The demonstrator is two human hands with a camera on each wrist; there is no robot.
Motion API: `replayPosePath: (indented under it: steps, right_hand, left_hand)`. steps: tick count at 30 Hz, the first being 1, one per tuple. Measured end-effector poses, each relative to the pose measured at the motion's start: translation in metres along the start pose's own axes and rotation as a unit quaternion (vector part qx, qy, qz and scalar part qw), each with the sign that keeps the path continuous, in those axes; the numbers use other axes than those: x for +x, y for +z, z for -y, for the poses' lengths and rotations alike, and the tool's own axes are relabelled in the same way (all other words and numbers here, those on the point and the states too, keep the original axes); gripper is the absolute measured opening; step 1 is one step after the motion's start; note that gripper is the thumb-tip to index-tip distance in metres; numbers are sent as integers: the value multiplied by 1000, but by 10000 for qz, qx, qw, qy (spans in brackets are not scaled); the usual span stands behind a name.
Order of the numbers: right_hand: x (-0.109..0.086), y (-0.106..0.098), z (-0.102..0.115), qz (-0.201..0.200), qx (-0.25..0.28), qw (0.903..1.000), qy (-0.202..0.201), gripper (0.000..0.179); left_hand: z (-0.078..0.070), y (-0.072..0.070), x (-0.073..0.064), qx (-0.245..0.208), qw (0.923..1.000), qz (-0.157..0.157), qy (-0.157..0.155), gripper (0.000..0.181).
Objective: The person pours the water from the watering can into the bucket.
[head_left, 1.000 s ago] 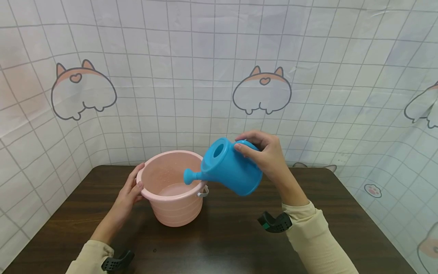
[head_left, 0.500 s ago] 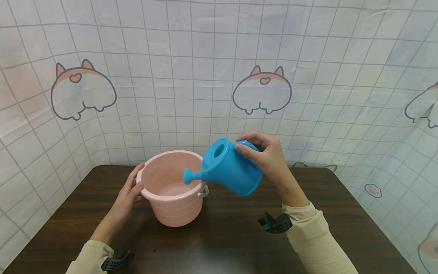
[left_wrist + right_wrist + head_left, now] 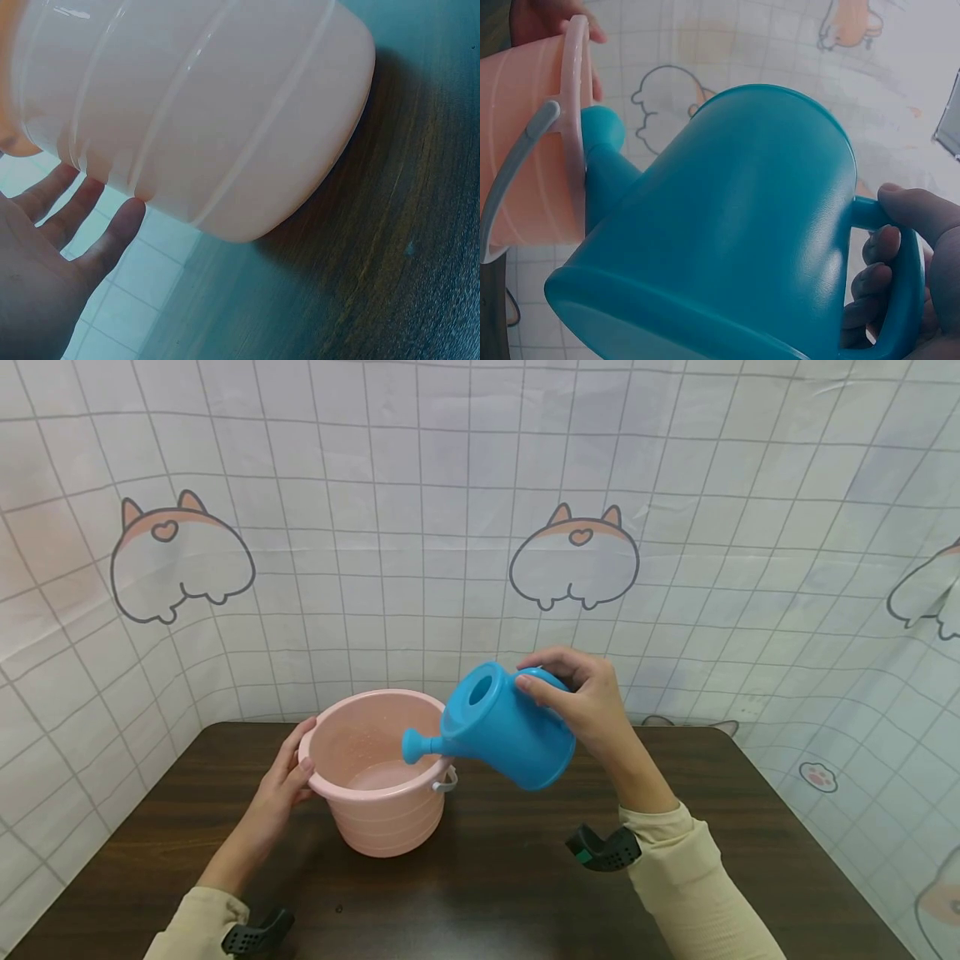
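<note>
A pink bucket [image 3: 386, 827] stands upright on the dark table, droplets on its inner wall and a paler round area at its bottom. My left hand [image 3: 276, 789] holds it at the left side, thumb tip at the rim; in the left wrist view, fingers [image 3: 120, 225] lie against the ribbed outer wall. My right hand [image 3: 585, 702] grips the handle [image 3: 909, 292] of a blue watering can [image 3: 517, 739]. Raised off the table, the can tilts left, its spout [image 3: 422, 747] reaching over the bucket's right rim. No stream shows clearly at the spout.
The wood-grain table [image 3: 510, 877] carries a tiny dark ring-like speck [image 3: 339, 908] near its front. White grid-patterned sheeting [image 3: 420, 552] with cartoon prints rises behind and at both sides. A grey bail handle [image 3: 517, 172] hangs on the bucket's side.
</note>
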State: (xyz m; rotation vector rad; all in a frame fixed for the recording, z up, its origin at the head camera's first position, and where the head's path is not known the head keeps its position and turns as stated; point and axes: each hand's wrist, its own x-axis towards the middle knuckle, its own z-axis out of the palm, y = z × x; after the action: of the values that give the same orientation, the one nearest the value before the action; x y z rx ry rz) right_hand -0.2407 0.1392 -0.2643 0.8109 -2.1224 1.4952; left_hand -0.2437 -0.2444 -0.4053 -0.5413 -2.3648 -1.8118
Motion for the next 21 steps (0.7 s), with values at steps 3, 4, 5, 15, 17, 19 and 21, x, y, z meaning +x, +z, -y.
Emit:
replayPosePath:
  steps: [3,4,5,15,17,19,21]
  right_hand:
    - [-1,1,10,4,-18,10000,0,17]
    - [-1,1,12,3,-18,10000,3,17]
    - [-1,1,14,5,-20,10000,6,17]
    - [1,-1,0,24,-2,10000,5,16]
    - [1,-1,7,24,-15,10000,23,16]
    - [0,0,16,28,-31,10000,56,17]
    - [0,2,23,49,-65,9999,93,18]
  left_hand:
    - [0,0,0,-10,10000,-5,-5,49]
    - [0,0,0,-10,10000,-6,-6,49]
    - [0,0,0,-10,10000,-6,-6,49]
    - [1,-1,0,13,10000,15,-32,49]
    - [1,-1,0,5,10000,14,-34,50]
    - [1,-1,0,-20,10000,-3,-39,50]
    - [1,-1,1,-48,10000,-31,-27,50]
